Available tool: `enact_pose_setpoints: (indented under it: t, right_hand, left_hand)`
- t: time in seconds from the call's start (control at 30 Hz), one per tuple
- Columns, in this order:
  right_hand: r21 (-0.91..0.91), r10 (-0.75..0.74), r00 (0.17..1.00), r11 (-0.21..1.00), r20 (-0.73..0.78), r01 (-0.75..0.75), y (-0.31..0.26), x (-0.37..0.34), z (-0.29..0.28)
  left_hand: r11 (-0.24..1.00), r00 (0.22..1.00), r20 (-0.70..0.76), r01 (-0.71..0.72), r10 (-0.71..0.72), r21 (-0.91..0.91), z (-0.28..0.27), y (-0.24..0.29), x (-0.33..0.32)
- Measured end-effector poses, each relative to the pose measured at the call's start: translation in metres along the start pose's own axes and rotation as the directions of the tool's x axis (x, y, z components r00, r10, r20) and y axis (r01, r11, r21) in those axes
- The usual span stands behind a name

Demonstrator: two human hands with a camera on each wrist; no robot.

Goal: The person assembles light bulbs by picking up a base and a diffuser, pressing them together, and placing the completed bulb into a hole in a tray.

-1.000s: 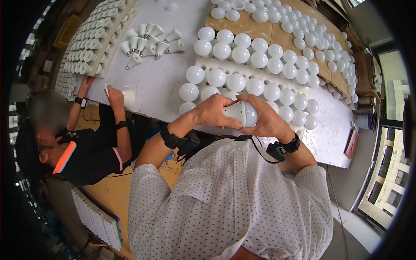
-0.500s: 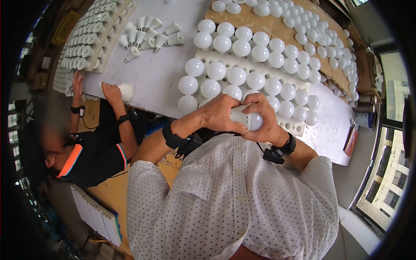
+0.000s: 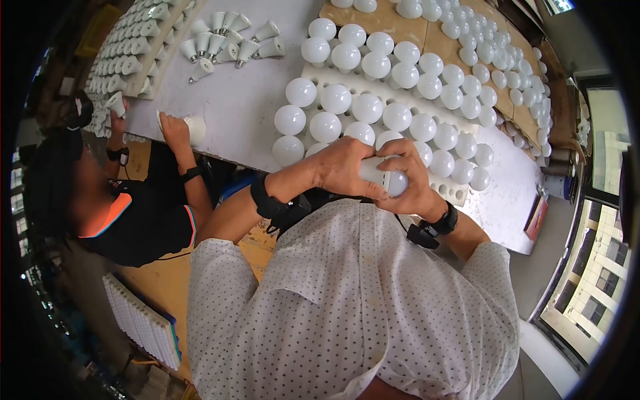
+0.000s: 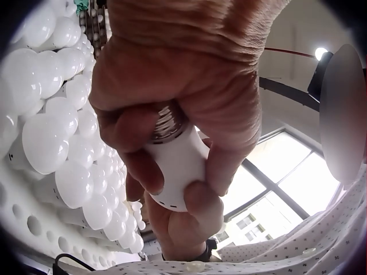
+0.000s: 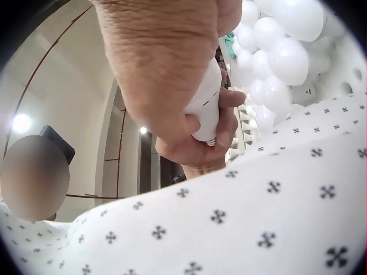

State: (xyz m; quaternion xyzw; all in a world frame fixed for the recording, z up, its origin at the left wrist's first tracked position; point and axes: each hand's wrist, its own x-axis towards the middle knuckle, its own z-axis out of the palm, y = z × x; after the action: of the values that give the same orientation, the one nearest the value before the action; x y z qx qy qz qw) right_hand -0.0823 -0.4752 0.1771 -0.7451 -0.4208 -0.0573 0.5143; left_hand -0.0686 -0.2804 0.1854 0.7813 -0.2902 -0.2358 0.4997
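A white light bulb [image 3: 374,171] is held between both hands in front of the shirt, close to the table's near edge. My left hand [image 3: 341,168] grips its base end; in the left wrist view the metal screw base [image 4: 168,123] shows between the fingers. My right hand [image 3: 415,185] curls round the round white globe [image 3: 398,183], which faces right. In the right wrist view, small dark slots mark the bulb body [image 5: 207,104]. Just beyond the hands, several bulbs [image 3: 325,127] stand globe up in a white foam tray [image 3: 460,193].
More globes [image 3: 450,30] cover brown cardboard [image 3: 337,13] at the back right. Loose bulb housings [image 3: 215,43] lie on the table [image 3: 250,100] at the left. Beside a tray of housings [image 3: 127,65], another person [image 3: 147,223] holds a white housing [image 3: 115,103].
My right hand has closed further round the globe, and the bulb has tilted slightly. The other person's far hand has come away from the housing tray with a housing.
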Motion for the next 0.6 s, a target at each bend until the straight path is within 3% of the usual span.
enact_pose_setpoints:
  t: [0.07,0.1,0.13,0.2,0.23,0.3,0.37,0.43,0.53,0.6]
  right_hand:
    - [0.026,0.108,0.994,0.994,0.022,-0.109,0.003,-0.004,0.002]
    - [-0.066,-0.014,1.0,0.998,-0.013,0.013,0.002,0.001,0.003]
    - [-0.065,-0.02,1.0,0.998,-0.012,0.019,0.005,0.003,0.003]
    - [-0.042,-0.151,0.988,0.988,-0.015,0.15,0.008,0.0,0.002]
    - [-0.044,-0.15,0.989,0.988,-0.015,0.149,0.009,-0.001,0.001]
    - [-0.099,-0.253,0.966,0.962,0.048,0.256,0.011,-0.003,0.001]
    - [-0.096,-0.249,0.968,0.963,0.033,0.251,0.009,-0.001,0.004]
    - [-0.096,-0.247,0.969,0.964,0.021,0.247,0.006,-0.001,0.005]
    - [-0.032,-0.161,0.987,0.986,0.01,0.161,0.001,-0.003,0.006]
    - [0.014,-0.064,0.998,0.998,-0.009,0.064,-0.002,-0.003,0.007]
  left_hand:
    - [0.992,0.997,-0.049,-0.066,0.061,-0.11,0.01,-0.01,-0.002]
    - [0.991,0.995,-0.067,-0.075,0.068,-0.113,0.011,-0.012,0.002]
    - [0.991,0.995,-0.071,-0.075,0.068,-0.108,0.009,-0.013,0.003]
    - [0.823,0.943,0.193,0.332,-0.272,-0.462,0.006,-0.008,0.006]
    - [0.824,0.92,0.252,0.383,-0.299,-0.418,0.003,-0.006,0.007]
    - [0.81,0.918,0.293,0.378,-0.267,-0.449,0.003,-0.009,0.009]
    - [0.792,0.912,0.333,0.381,-0.238,-0.477,0.006,-0.012,0.007]
    - [0.828,0.939,0.269,0.321,-0.215,-0.46,0.011,-0.013,0.009]
    - [0.787,0.944,0.236,0.322,-0.229,-0.526,0.018,-0.009,0.007]
    - [0.815,0.939,0.253,0.329,-0.231,-0.478,0.019,-0.002,0.003]
